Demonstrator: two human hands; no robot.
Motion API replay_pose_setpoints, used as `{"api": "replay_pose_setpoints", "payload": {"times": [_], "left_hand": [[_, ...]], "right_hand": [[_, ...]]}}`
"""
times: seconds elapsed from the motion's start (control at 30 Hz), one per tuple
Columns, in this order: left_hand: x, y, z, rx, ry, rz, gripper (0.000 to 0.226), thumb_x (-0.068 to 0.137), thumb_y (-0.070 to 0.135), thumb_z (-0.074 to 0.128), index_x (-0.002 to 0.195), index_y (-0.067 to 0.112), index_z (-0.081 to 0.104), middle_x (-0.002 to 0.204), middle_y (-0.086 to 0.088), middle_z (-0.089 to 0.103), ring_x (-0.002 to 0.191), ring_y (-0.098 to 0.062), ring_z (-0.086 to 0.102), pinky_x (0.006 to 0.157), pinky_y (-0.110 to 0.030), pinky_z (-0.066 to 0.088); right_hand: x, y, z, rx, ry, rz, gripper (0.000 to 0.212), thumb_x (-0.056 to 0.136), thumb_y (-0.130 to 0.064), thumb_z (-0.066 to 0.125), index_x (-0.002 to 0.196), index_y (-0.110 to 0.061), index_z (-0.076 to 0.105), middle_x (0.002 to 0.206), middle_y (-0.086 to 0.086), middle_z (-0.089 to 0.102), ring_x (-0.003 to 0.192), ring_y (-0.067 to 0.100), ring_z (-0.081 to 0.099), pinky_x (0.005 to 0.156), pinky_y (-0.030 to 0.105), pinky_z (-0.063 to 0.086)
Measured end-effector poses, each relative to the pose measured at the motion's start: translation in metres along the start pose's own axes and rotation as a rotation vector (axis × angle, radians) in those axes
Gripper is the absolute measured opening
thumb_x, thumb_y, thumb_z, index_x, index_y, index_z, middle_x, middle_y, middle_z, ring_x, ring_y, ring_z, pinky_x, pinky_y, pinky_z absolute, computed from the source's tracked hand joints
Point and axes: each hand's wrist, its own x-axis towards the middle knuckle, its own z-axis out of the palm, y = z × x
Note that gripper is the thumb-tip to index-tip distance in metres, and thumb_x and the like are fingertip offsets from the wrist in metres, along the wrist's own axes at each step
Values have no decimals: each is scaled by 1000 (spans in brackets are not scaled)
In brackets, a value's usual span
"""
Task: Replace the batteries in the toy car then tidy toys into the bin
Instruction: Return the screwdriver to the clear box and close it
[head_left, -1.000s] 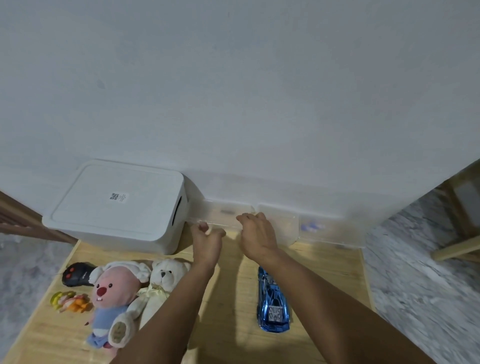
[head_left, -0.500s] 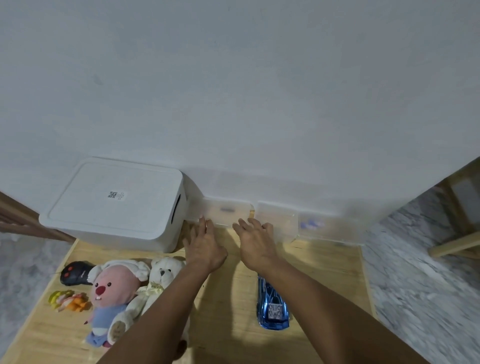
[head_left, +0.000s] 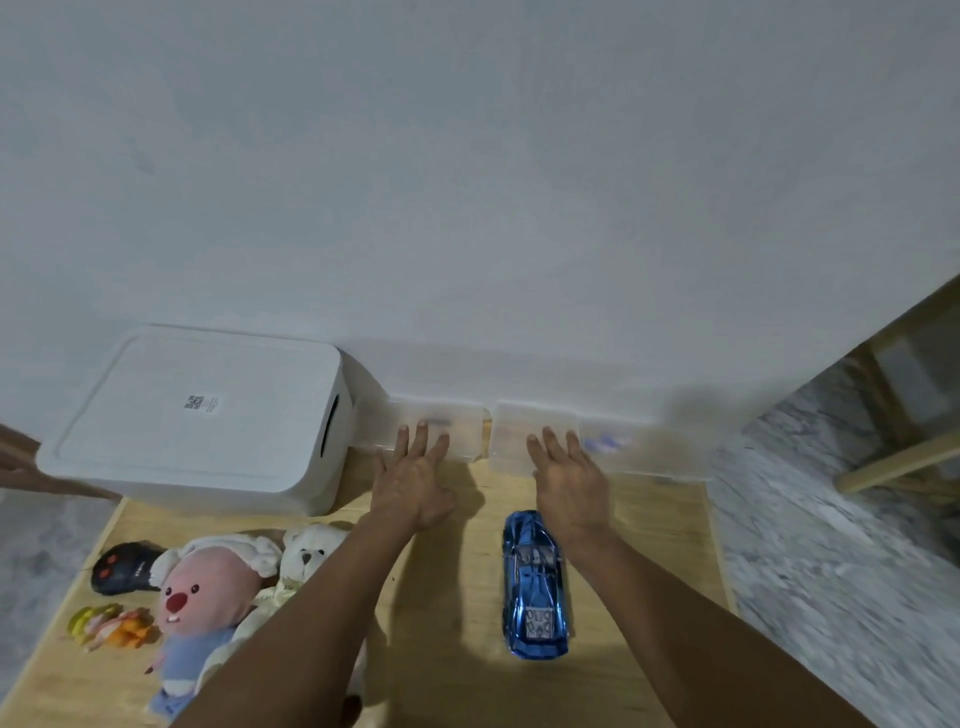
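A shiny blue toy car (head_left: 535, 587) lies on the wooden table (head_left: 452, 649), pointing away from me. My left hand (head_left: 413, 478) is spread flat, its fingertips on the near edge of the left clear plastic box (head_left: 462, 431) at the wall. Fingers apart, my right hand (head_left: 569, 478) rests against the middle clear box (head_left: 514, 434), just beyond the car's front. Neither hand holds anything. A closed white bin (head_left: 202, 415) with a lid stands at the back left.
A third clear box (head_left: 623, 447) with something blue inside sits to the right. A pink plush (head_left: 202, 597), a white teddy (head_left: 306, 556), a black remote (head_left: 122, 569) and a small yellow-orange toy (head_left: 111, 626) lie at front left. The table ends at right, by a wooden frame (head_left: 893, 457).
Both hands have opened and flattened. The right hand has slid right, from the left box to the middle box. The left hand stays at the left box.
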Motion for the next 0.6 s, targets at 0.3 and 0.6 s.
{"api": "replay_pose_setpoints", "payload": {"times": [0.3, 0.6], "left_hand": [[4, 1, -1, 4, -36, 20, 87, 86, 38, 55, 155, 30, 2, 163, -3, -13, 149, -28, -12, 118, -59, 9], [5, 5, -3, -44, -69, 9, 88, 85, 42, 55, 155, 31, 3, 163, -1, -14, 149, -27, -14, 118, -59, 10]], "right_hand": [[2, 16, 2, 233, 162, -92, 60, 67, -10, 84, 123, -15, 65, 132, 8, 61, 123, 32, 57, 98, 41, 48], [-12, 42, 2, 267, -102, 274, 71, 90, -32, 46, 152, -11, 16, 162, 12, 6, 148, 37, 1, 122, 46, 7]]}}
